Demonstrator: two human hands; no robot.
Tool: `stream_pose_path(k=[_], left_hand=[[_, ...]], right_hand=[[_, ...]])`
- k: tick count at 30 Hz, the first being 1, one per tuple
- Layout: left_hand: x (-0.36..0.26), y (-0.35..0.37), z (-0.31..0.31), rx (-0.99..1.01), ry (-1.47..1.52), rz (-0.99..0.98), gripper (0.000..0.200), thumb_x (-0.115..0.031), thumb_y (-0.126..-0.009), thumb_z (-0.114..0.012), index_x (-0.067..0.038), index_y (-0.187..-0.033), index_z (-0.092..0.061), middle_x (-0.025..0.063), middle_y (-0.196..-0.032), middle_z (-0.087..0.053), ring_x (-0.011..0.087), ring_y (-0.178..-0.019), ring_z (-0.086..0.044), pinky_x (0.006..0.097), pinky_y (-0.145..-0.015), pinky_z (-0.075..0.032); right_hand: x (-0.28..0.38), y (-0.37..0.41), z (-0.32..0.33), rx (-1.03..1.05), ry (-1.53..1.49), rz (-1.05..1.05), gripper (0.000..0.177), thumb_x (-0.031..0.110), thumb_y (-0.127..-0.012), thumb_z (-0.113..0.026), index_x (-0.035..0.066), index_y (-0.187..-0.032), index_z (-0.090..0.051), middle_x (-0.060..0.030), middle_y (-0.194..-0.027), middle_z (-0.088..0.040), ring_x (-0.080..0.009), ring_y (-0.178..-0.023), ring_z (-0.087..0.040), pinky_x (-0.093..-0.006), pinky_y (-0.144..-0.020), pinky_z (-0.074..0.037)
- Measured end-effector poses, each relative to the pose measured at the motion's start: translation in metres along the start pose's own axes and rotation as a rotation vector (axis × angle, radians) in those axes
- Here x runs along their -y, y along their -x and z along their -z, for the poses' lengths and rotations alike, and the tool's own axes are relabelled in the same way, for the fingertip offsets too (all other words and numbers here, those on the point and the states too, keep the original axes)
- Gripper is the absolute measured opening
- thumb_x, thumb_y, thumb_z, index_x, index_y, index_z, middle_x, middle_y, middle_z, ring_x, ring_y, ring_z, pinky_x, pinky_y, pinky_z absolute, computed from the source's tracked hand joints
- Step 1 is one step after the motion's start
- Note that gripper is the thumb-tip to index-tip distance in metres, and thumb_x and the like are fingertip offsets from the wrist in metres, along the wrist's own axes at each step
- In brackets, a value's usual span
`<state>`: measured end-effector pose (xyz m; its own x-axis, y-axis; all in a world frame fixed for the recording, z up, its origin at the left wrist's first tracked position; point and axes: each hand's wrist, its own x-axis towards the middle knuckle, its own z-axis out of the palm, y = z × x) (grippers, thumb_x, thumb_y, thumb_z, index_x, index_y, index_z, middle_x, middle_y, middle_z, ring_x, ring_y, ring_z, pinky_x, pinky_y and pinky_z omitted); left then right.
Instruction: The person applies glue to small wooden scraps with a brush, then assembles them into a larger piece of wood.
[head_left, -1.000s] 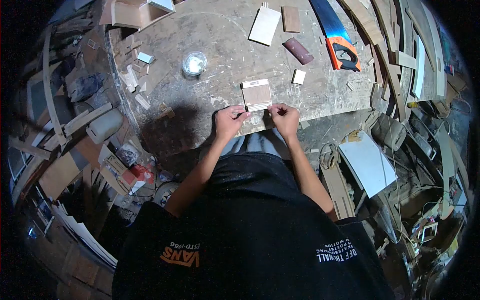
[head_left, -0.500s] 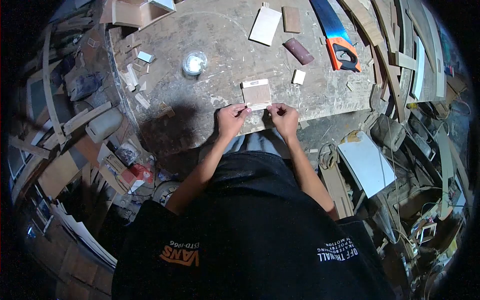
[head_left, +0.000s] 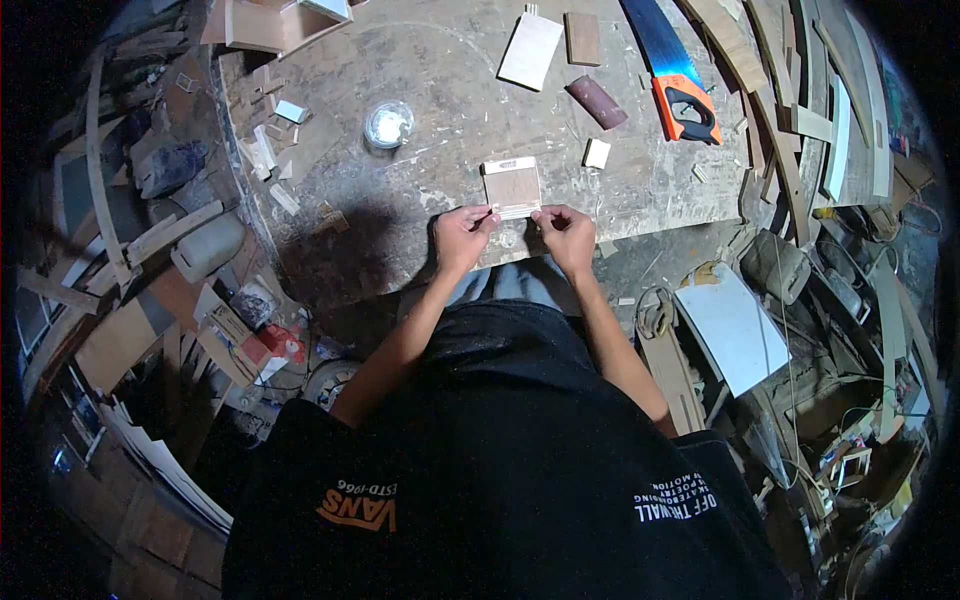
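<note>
A small brown wooden panel (head_left: pixel 513 187) lies on the workbench near its front edge, with a pale strip (head_left: pixel 510 165) along its far side. Thin pale wooden strips (head_left: pixel 516 211) run along its near side. My left hand (head_left: pixel 463 240) pinches the left end of these strips between thumb and fingers. At the right end, my right hand (head_left: pixel 567 240) pinches in the same way. Both hands are closed, and the fingertips partly cover the strip ends. A small pale wood block (head_left: pixel 596 153) rests to the right, beyond the right hand.
On the workbench (head_left: pixel 440 60) stand a round clear container (head_left: pixel 389 126) with white contents, a handsaw (head_left: pixel 685 105), rolled sandpaper (head_left: pixel 597 103), a pale board (head_left: pixel 530 52) and a brown block (head_left: pixel 582 39). Wood scraps (head_left: pixel 265 148) lie at left. Long wood strips (head_left: pixel 780 130) crowd the right side.
</note>
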<state>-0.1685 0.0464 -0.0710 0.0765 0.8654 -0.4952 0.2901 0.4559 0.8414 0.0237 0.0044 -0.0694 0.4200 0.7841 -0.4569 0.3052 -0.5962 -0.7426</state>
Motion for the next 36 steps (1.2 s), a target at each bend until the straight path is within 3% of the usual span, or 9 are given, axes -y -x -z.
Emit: stream_pose_path(k=[15,36], left_hand=[[-0.013,-0.001,0.002,-0.025,-0.076,0.038,0.028,-0.013,-0.081,-0.082,0.008,-0.098,-0.074,0.0165,-0.091,-0.076,0.0145,-0.079,-0.071,0.0271,-0.073,-0.056],[-0.013,-0.006,0.003,-0.024,-0.08,0.079,0.028,-0.017,-0.081,-0.084,0.006,-0.094,-0.075,0.0137,-0.087,-0.076,0.0136,-0.076,-0.07,0.0261,-0.072,-0.054]], right_hand=[[-0.007,-0.007,-0.004,0.022,-0.122,-0.008,0.022,0.019,-0.081,-0.08,0.0,-0.091,-0.075,-0.0077,-0.073,-0.072,-0.0137,-0.066,-0.066,-0.0289,-0.066,-0.053],[0.0,-0.012,0.003,0.091,-0.047,-0.061,0.024,0.021,-0.081,-0.081,0.0,-0.092,-0.076,-0.0076,-0.072,-0.071,-0.0136,-0.063,-0.065,-0.0287,-0.065,-0.053]])
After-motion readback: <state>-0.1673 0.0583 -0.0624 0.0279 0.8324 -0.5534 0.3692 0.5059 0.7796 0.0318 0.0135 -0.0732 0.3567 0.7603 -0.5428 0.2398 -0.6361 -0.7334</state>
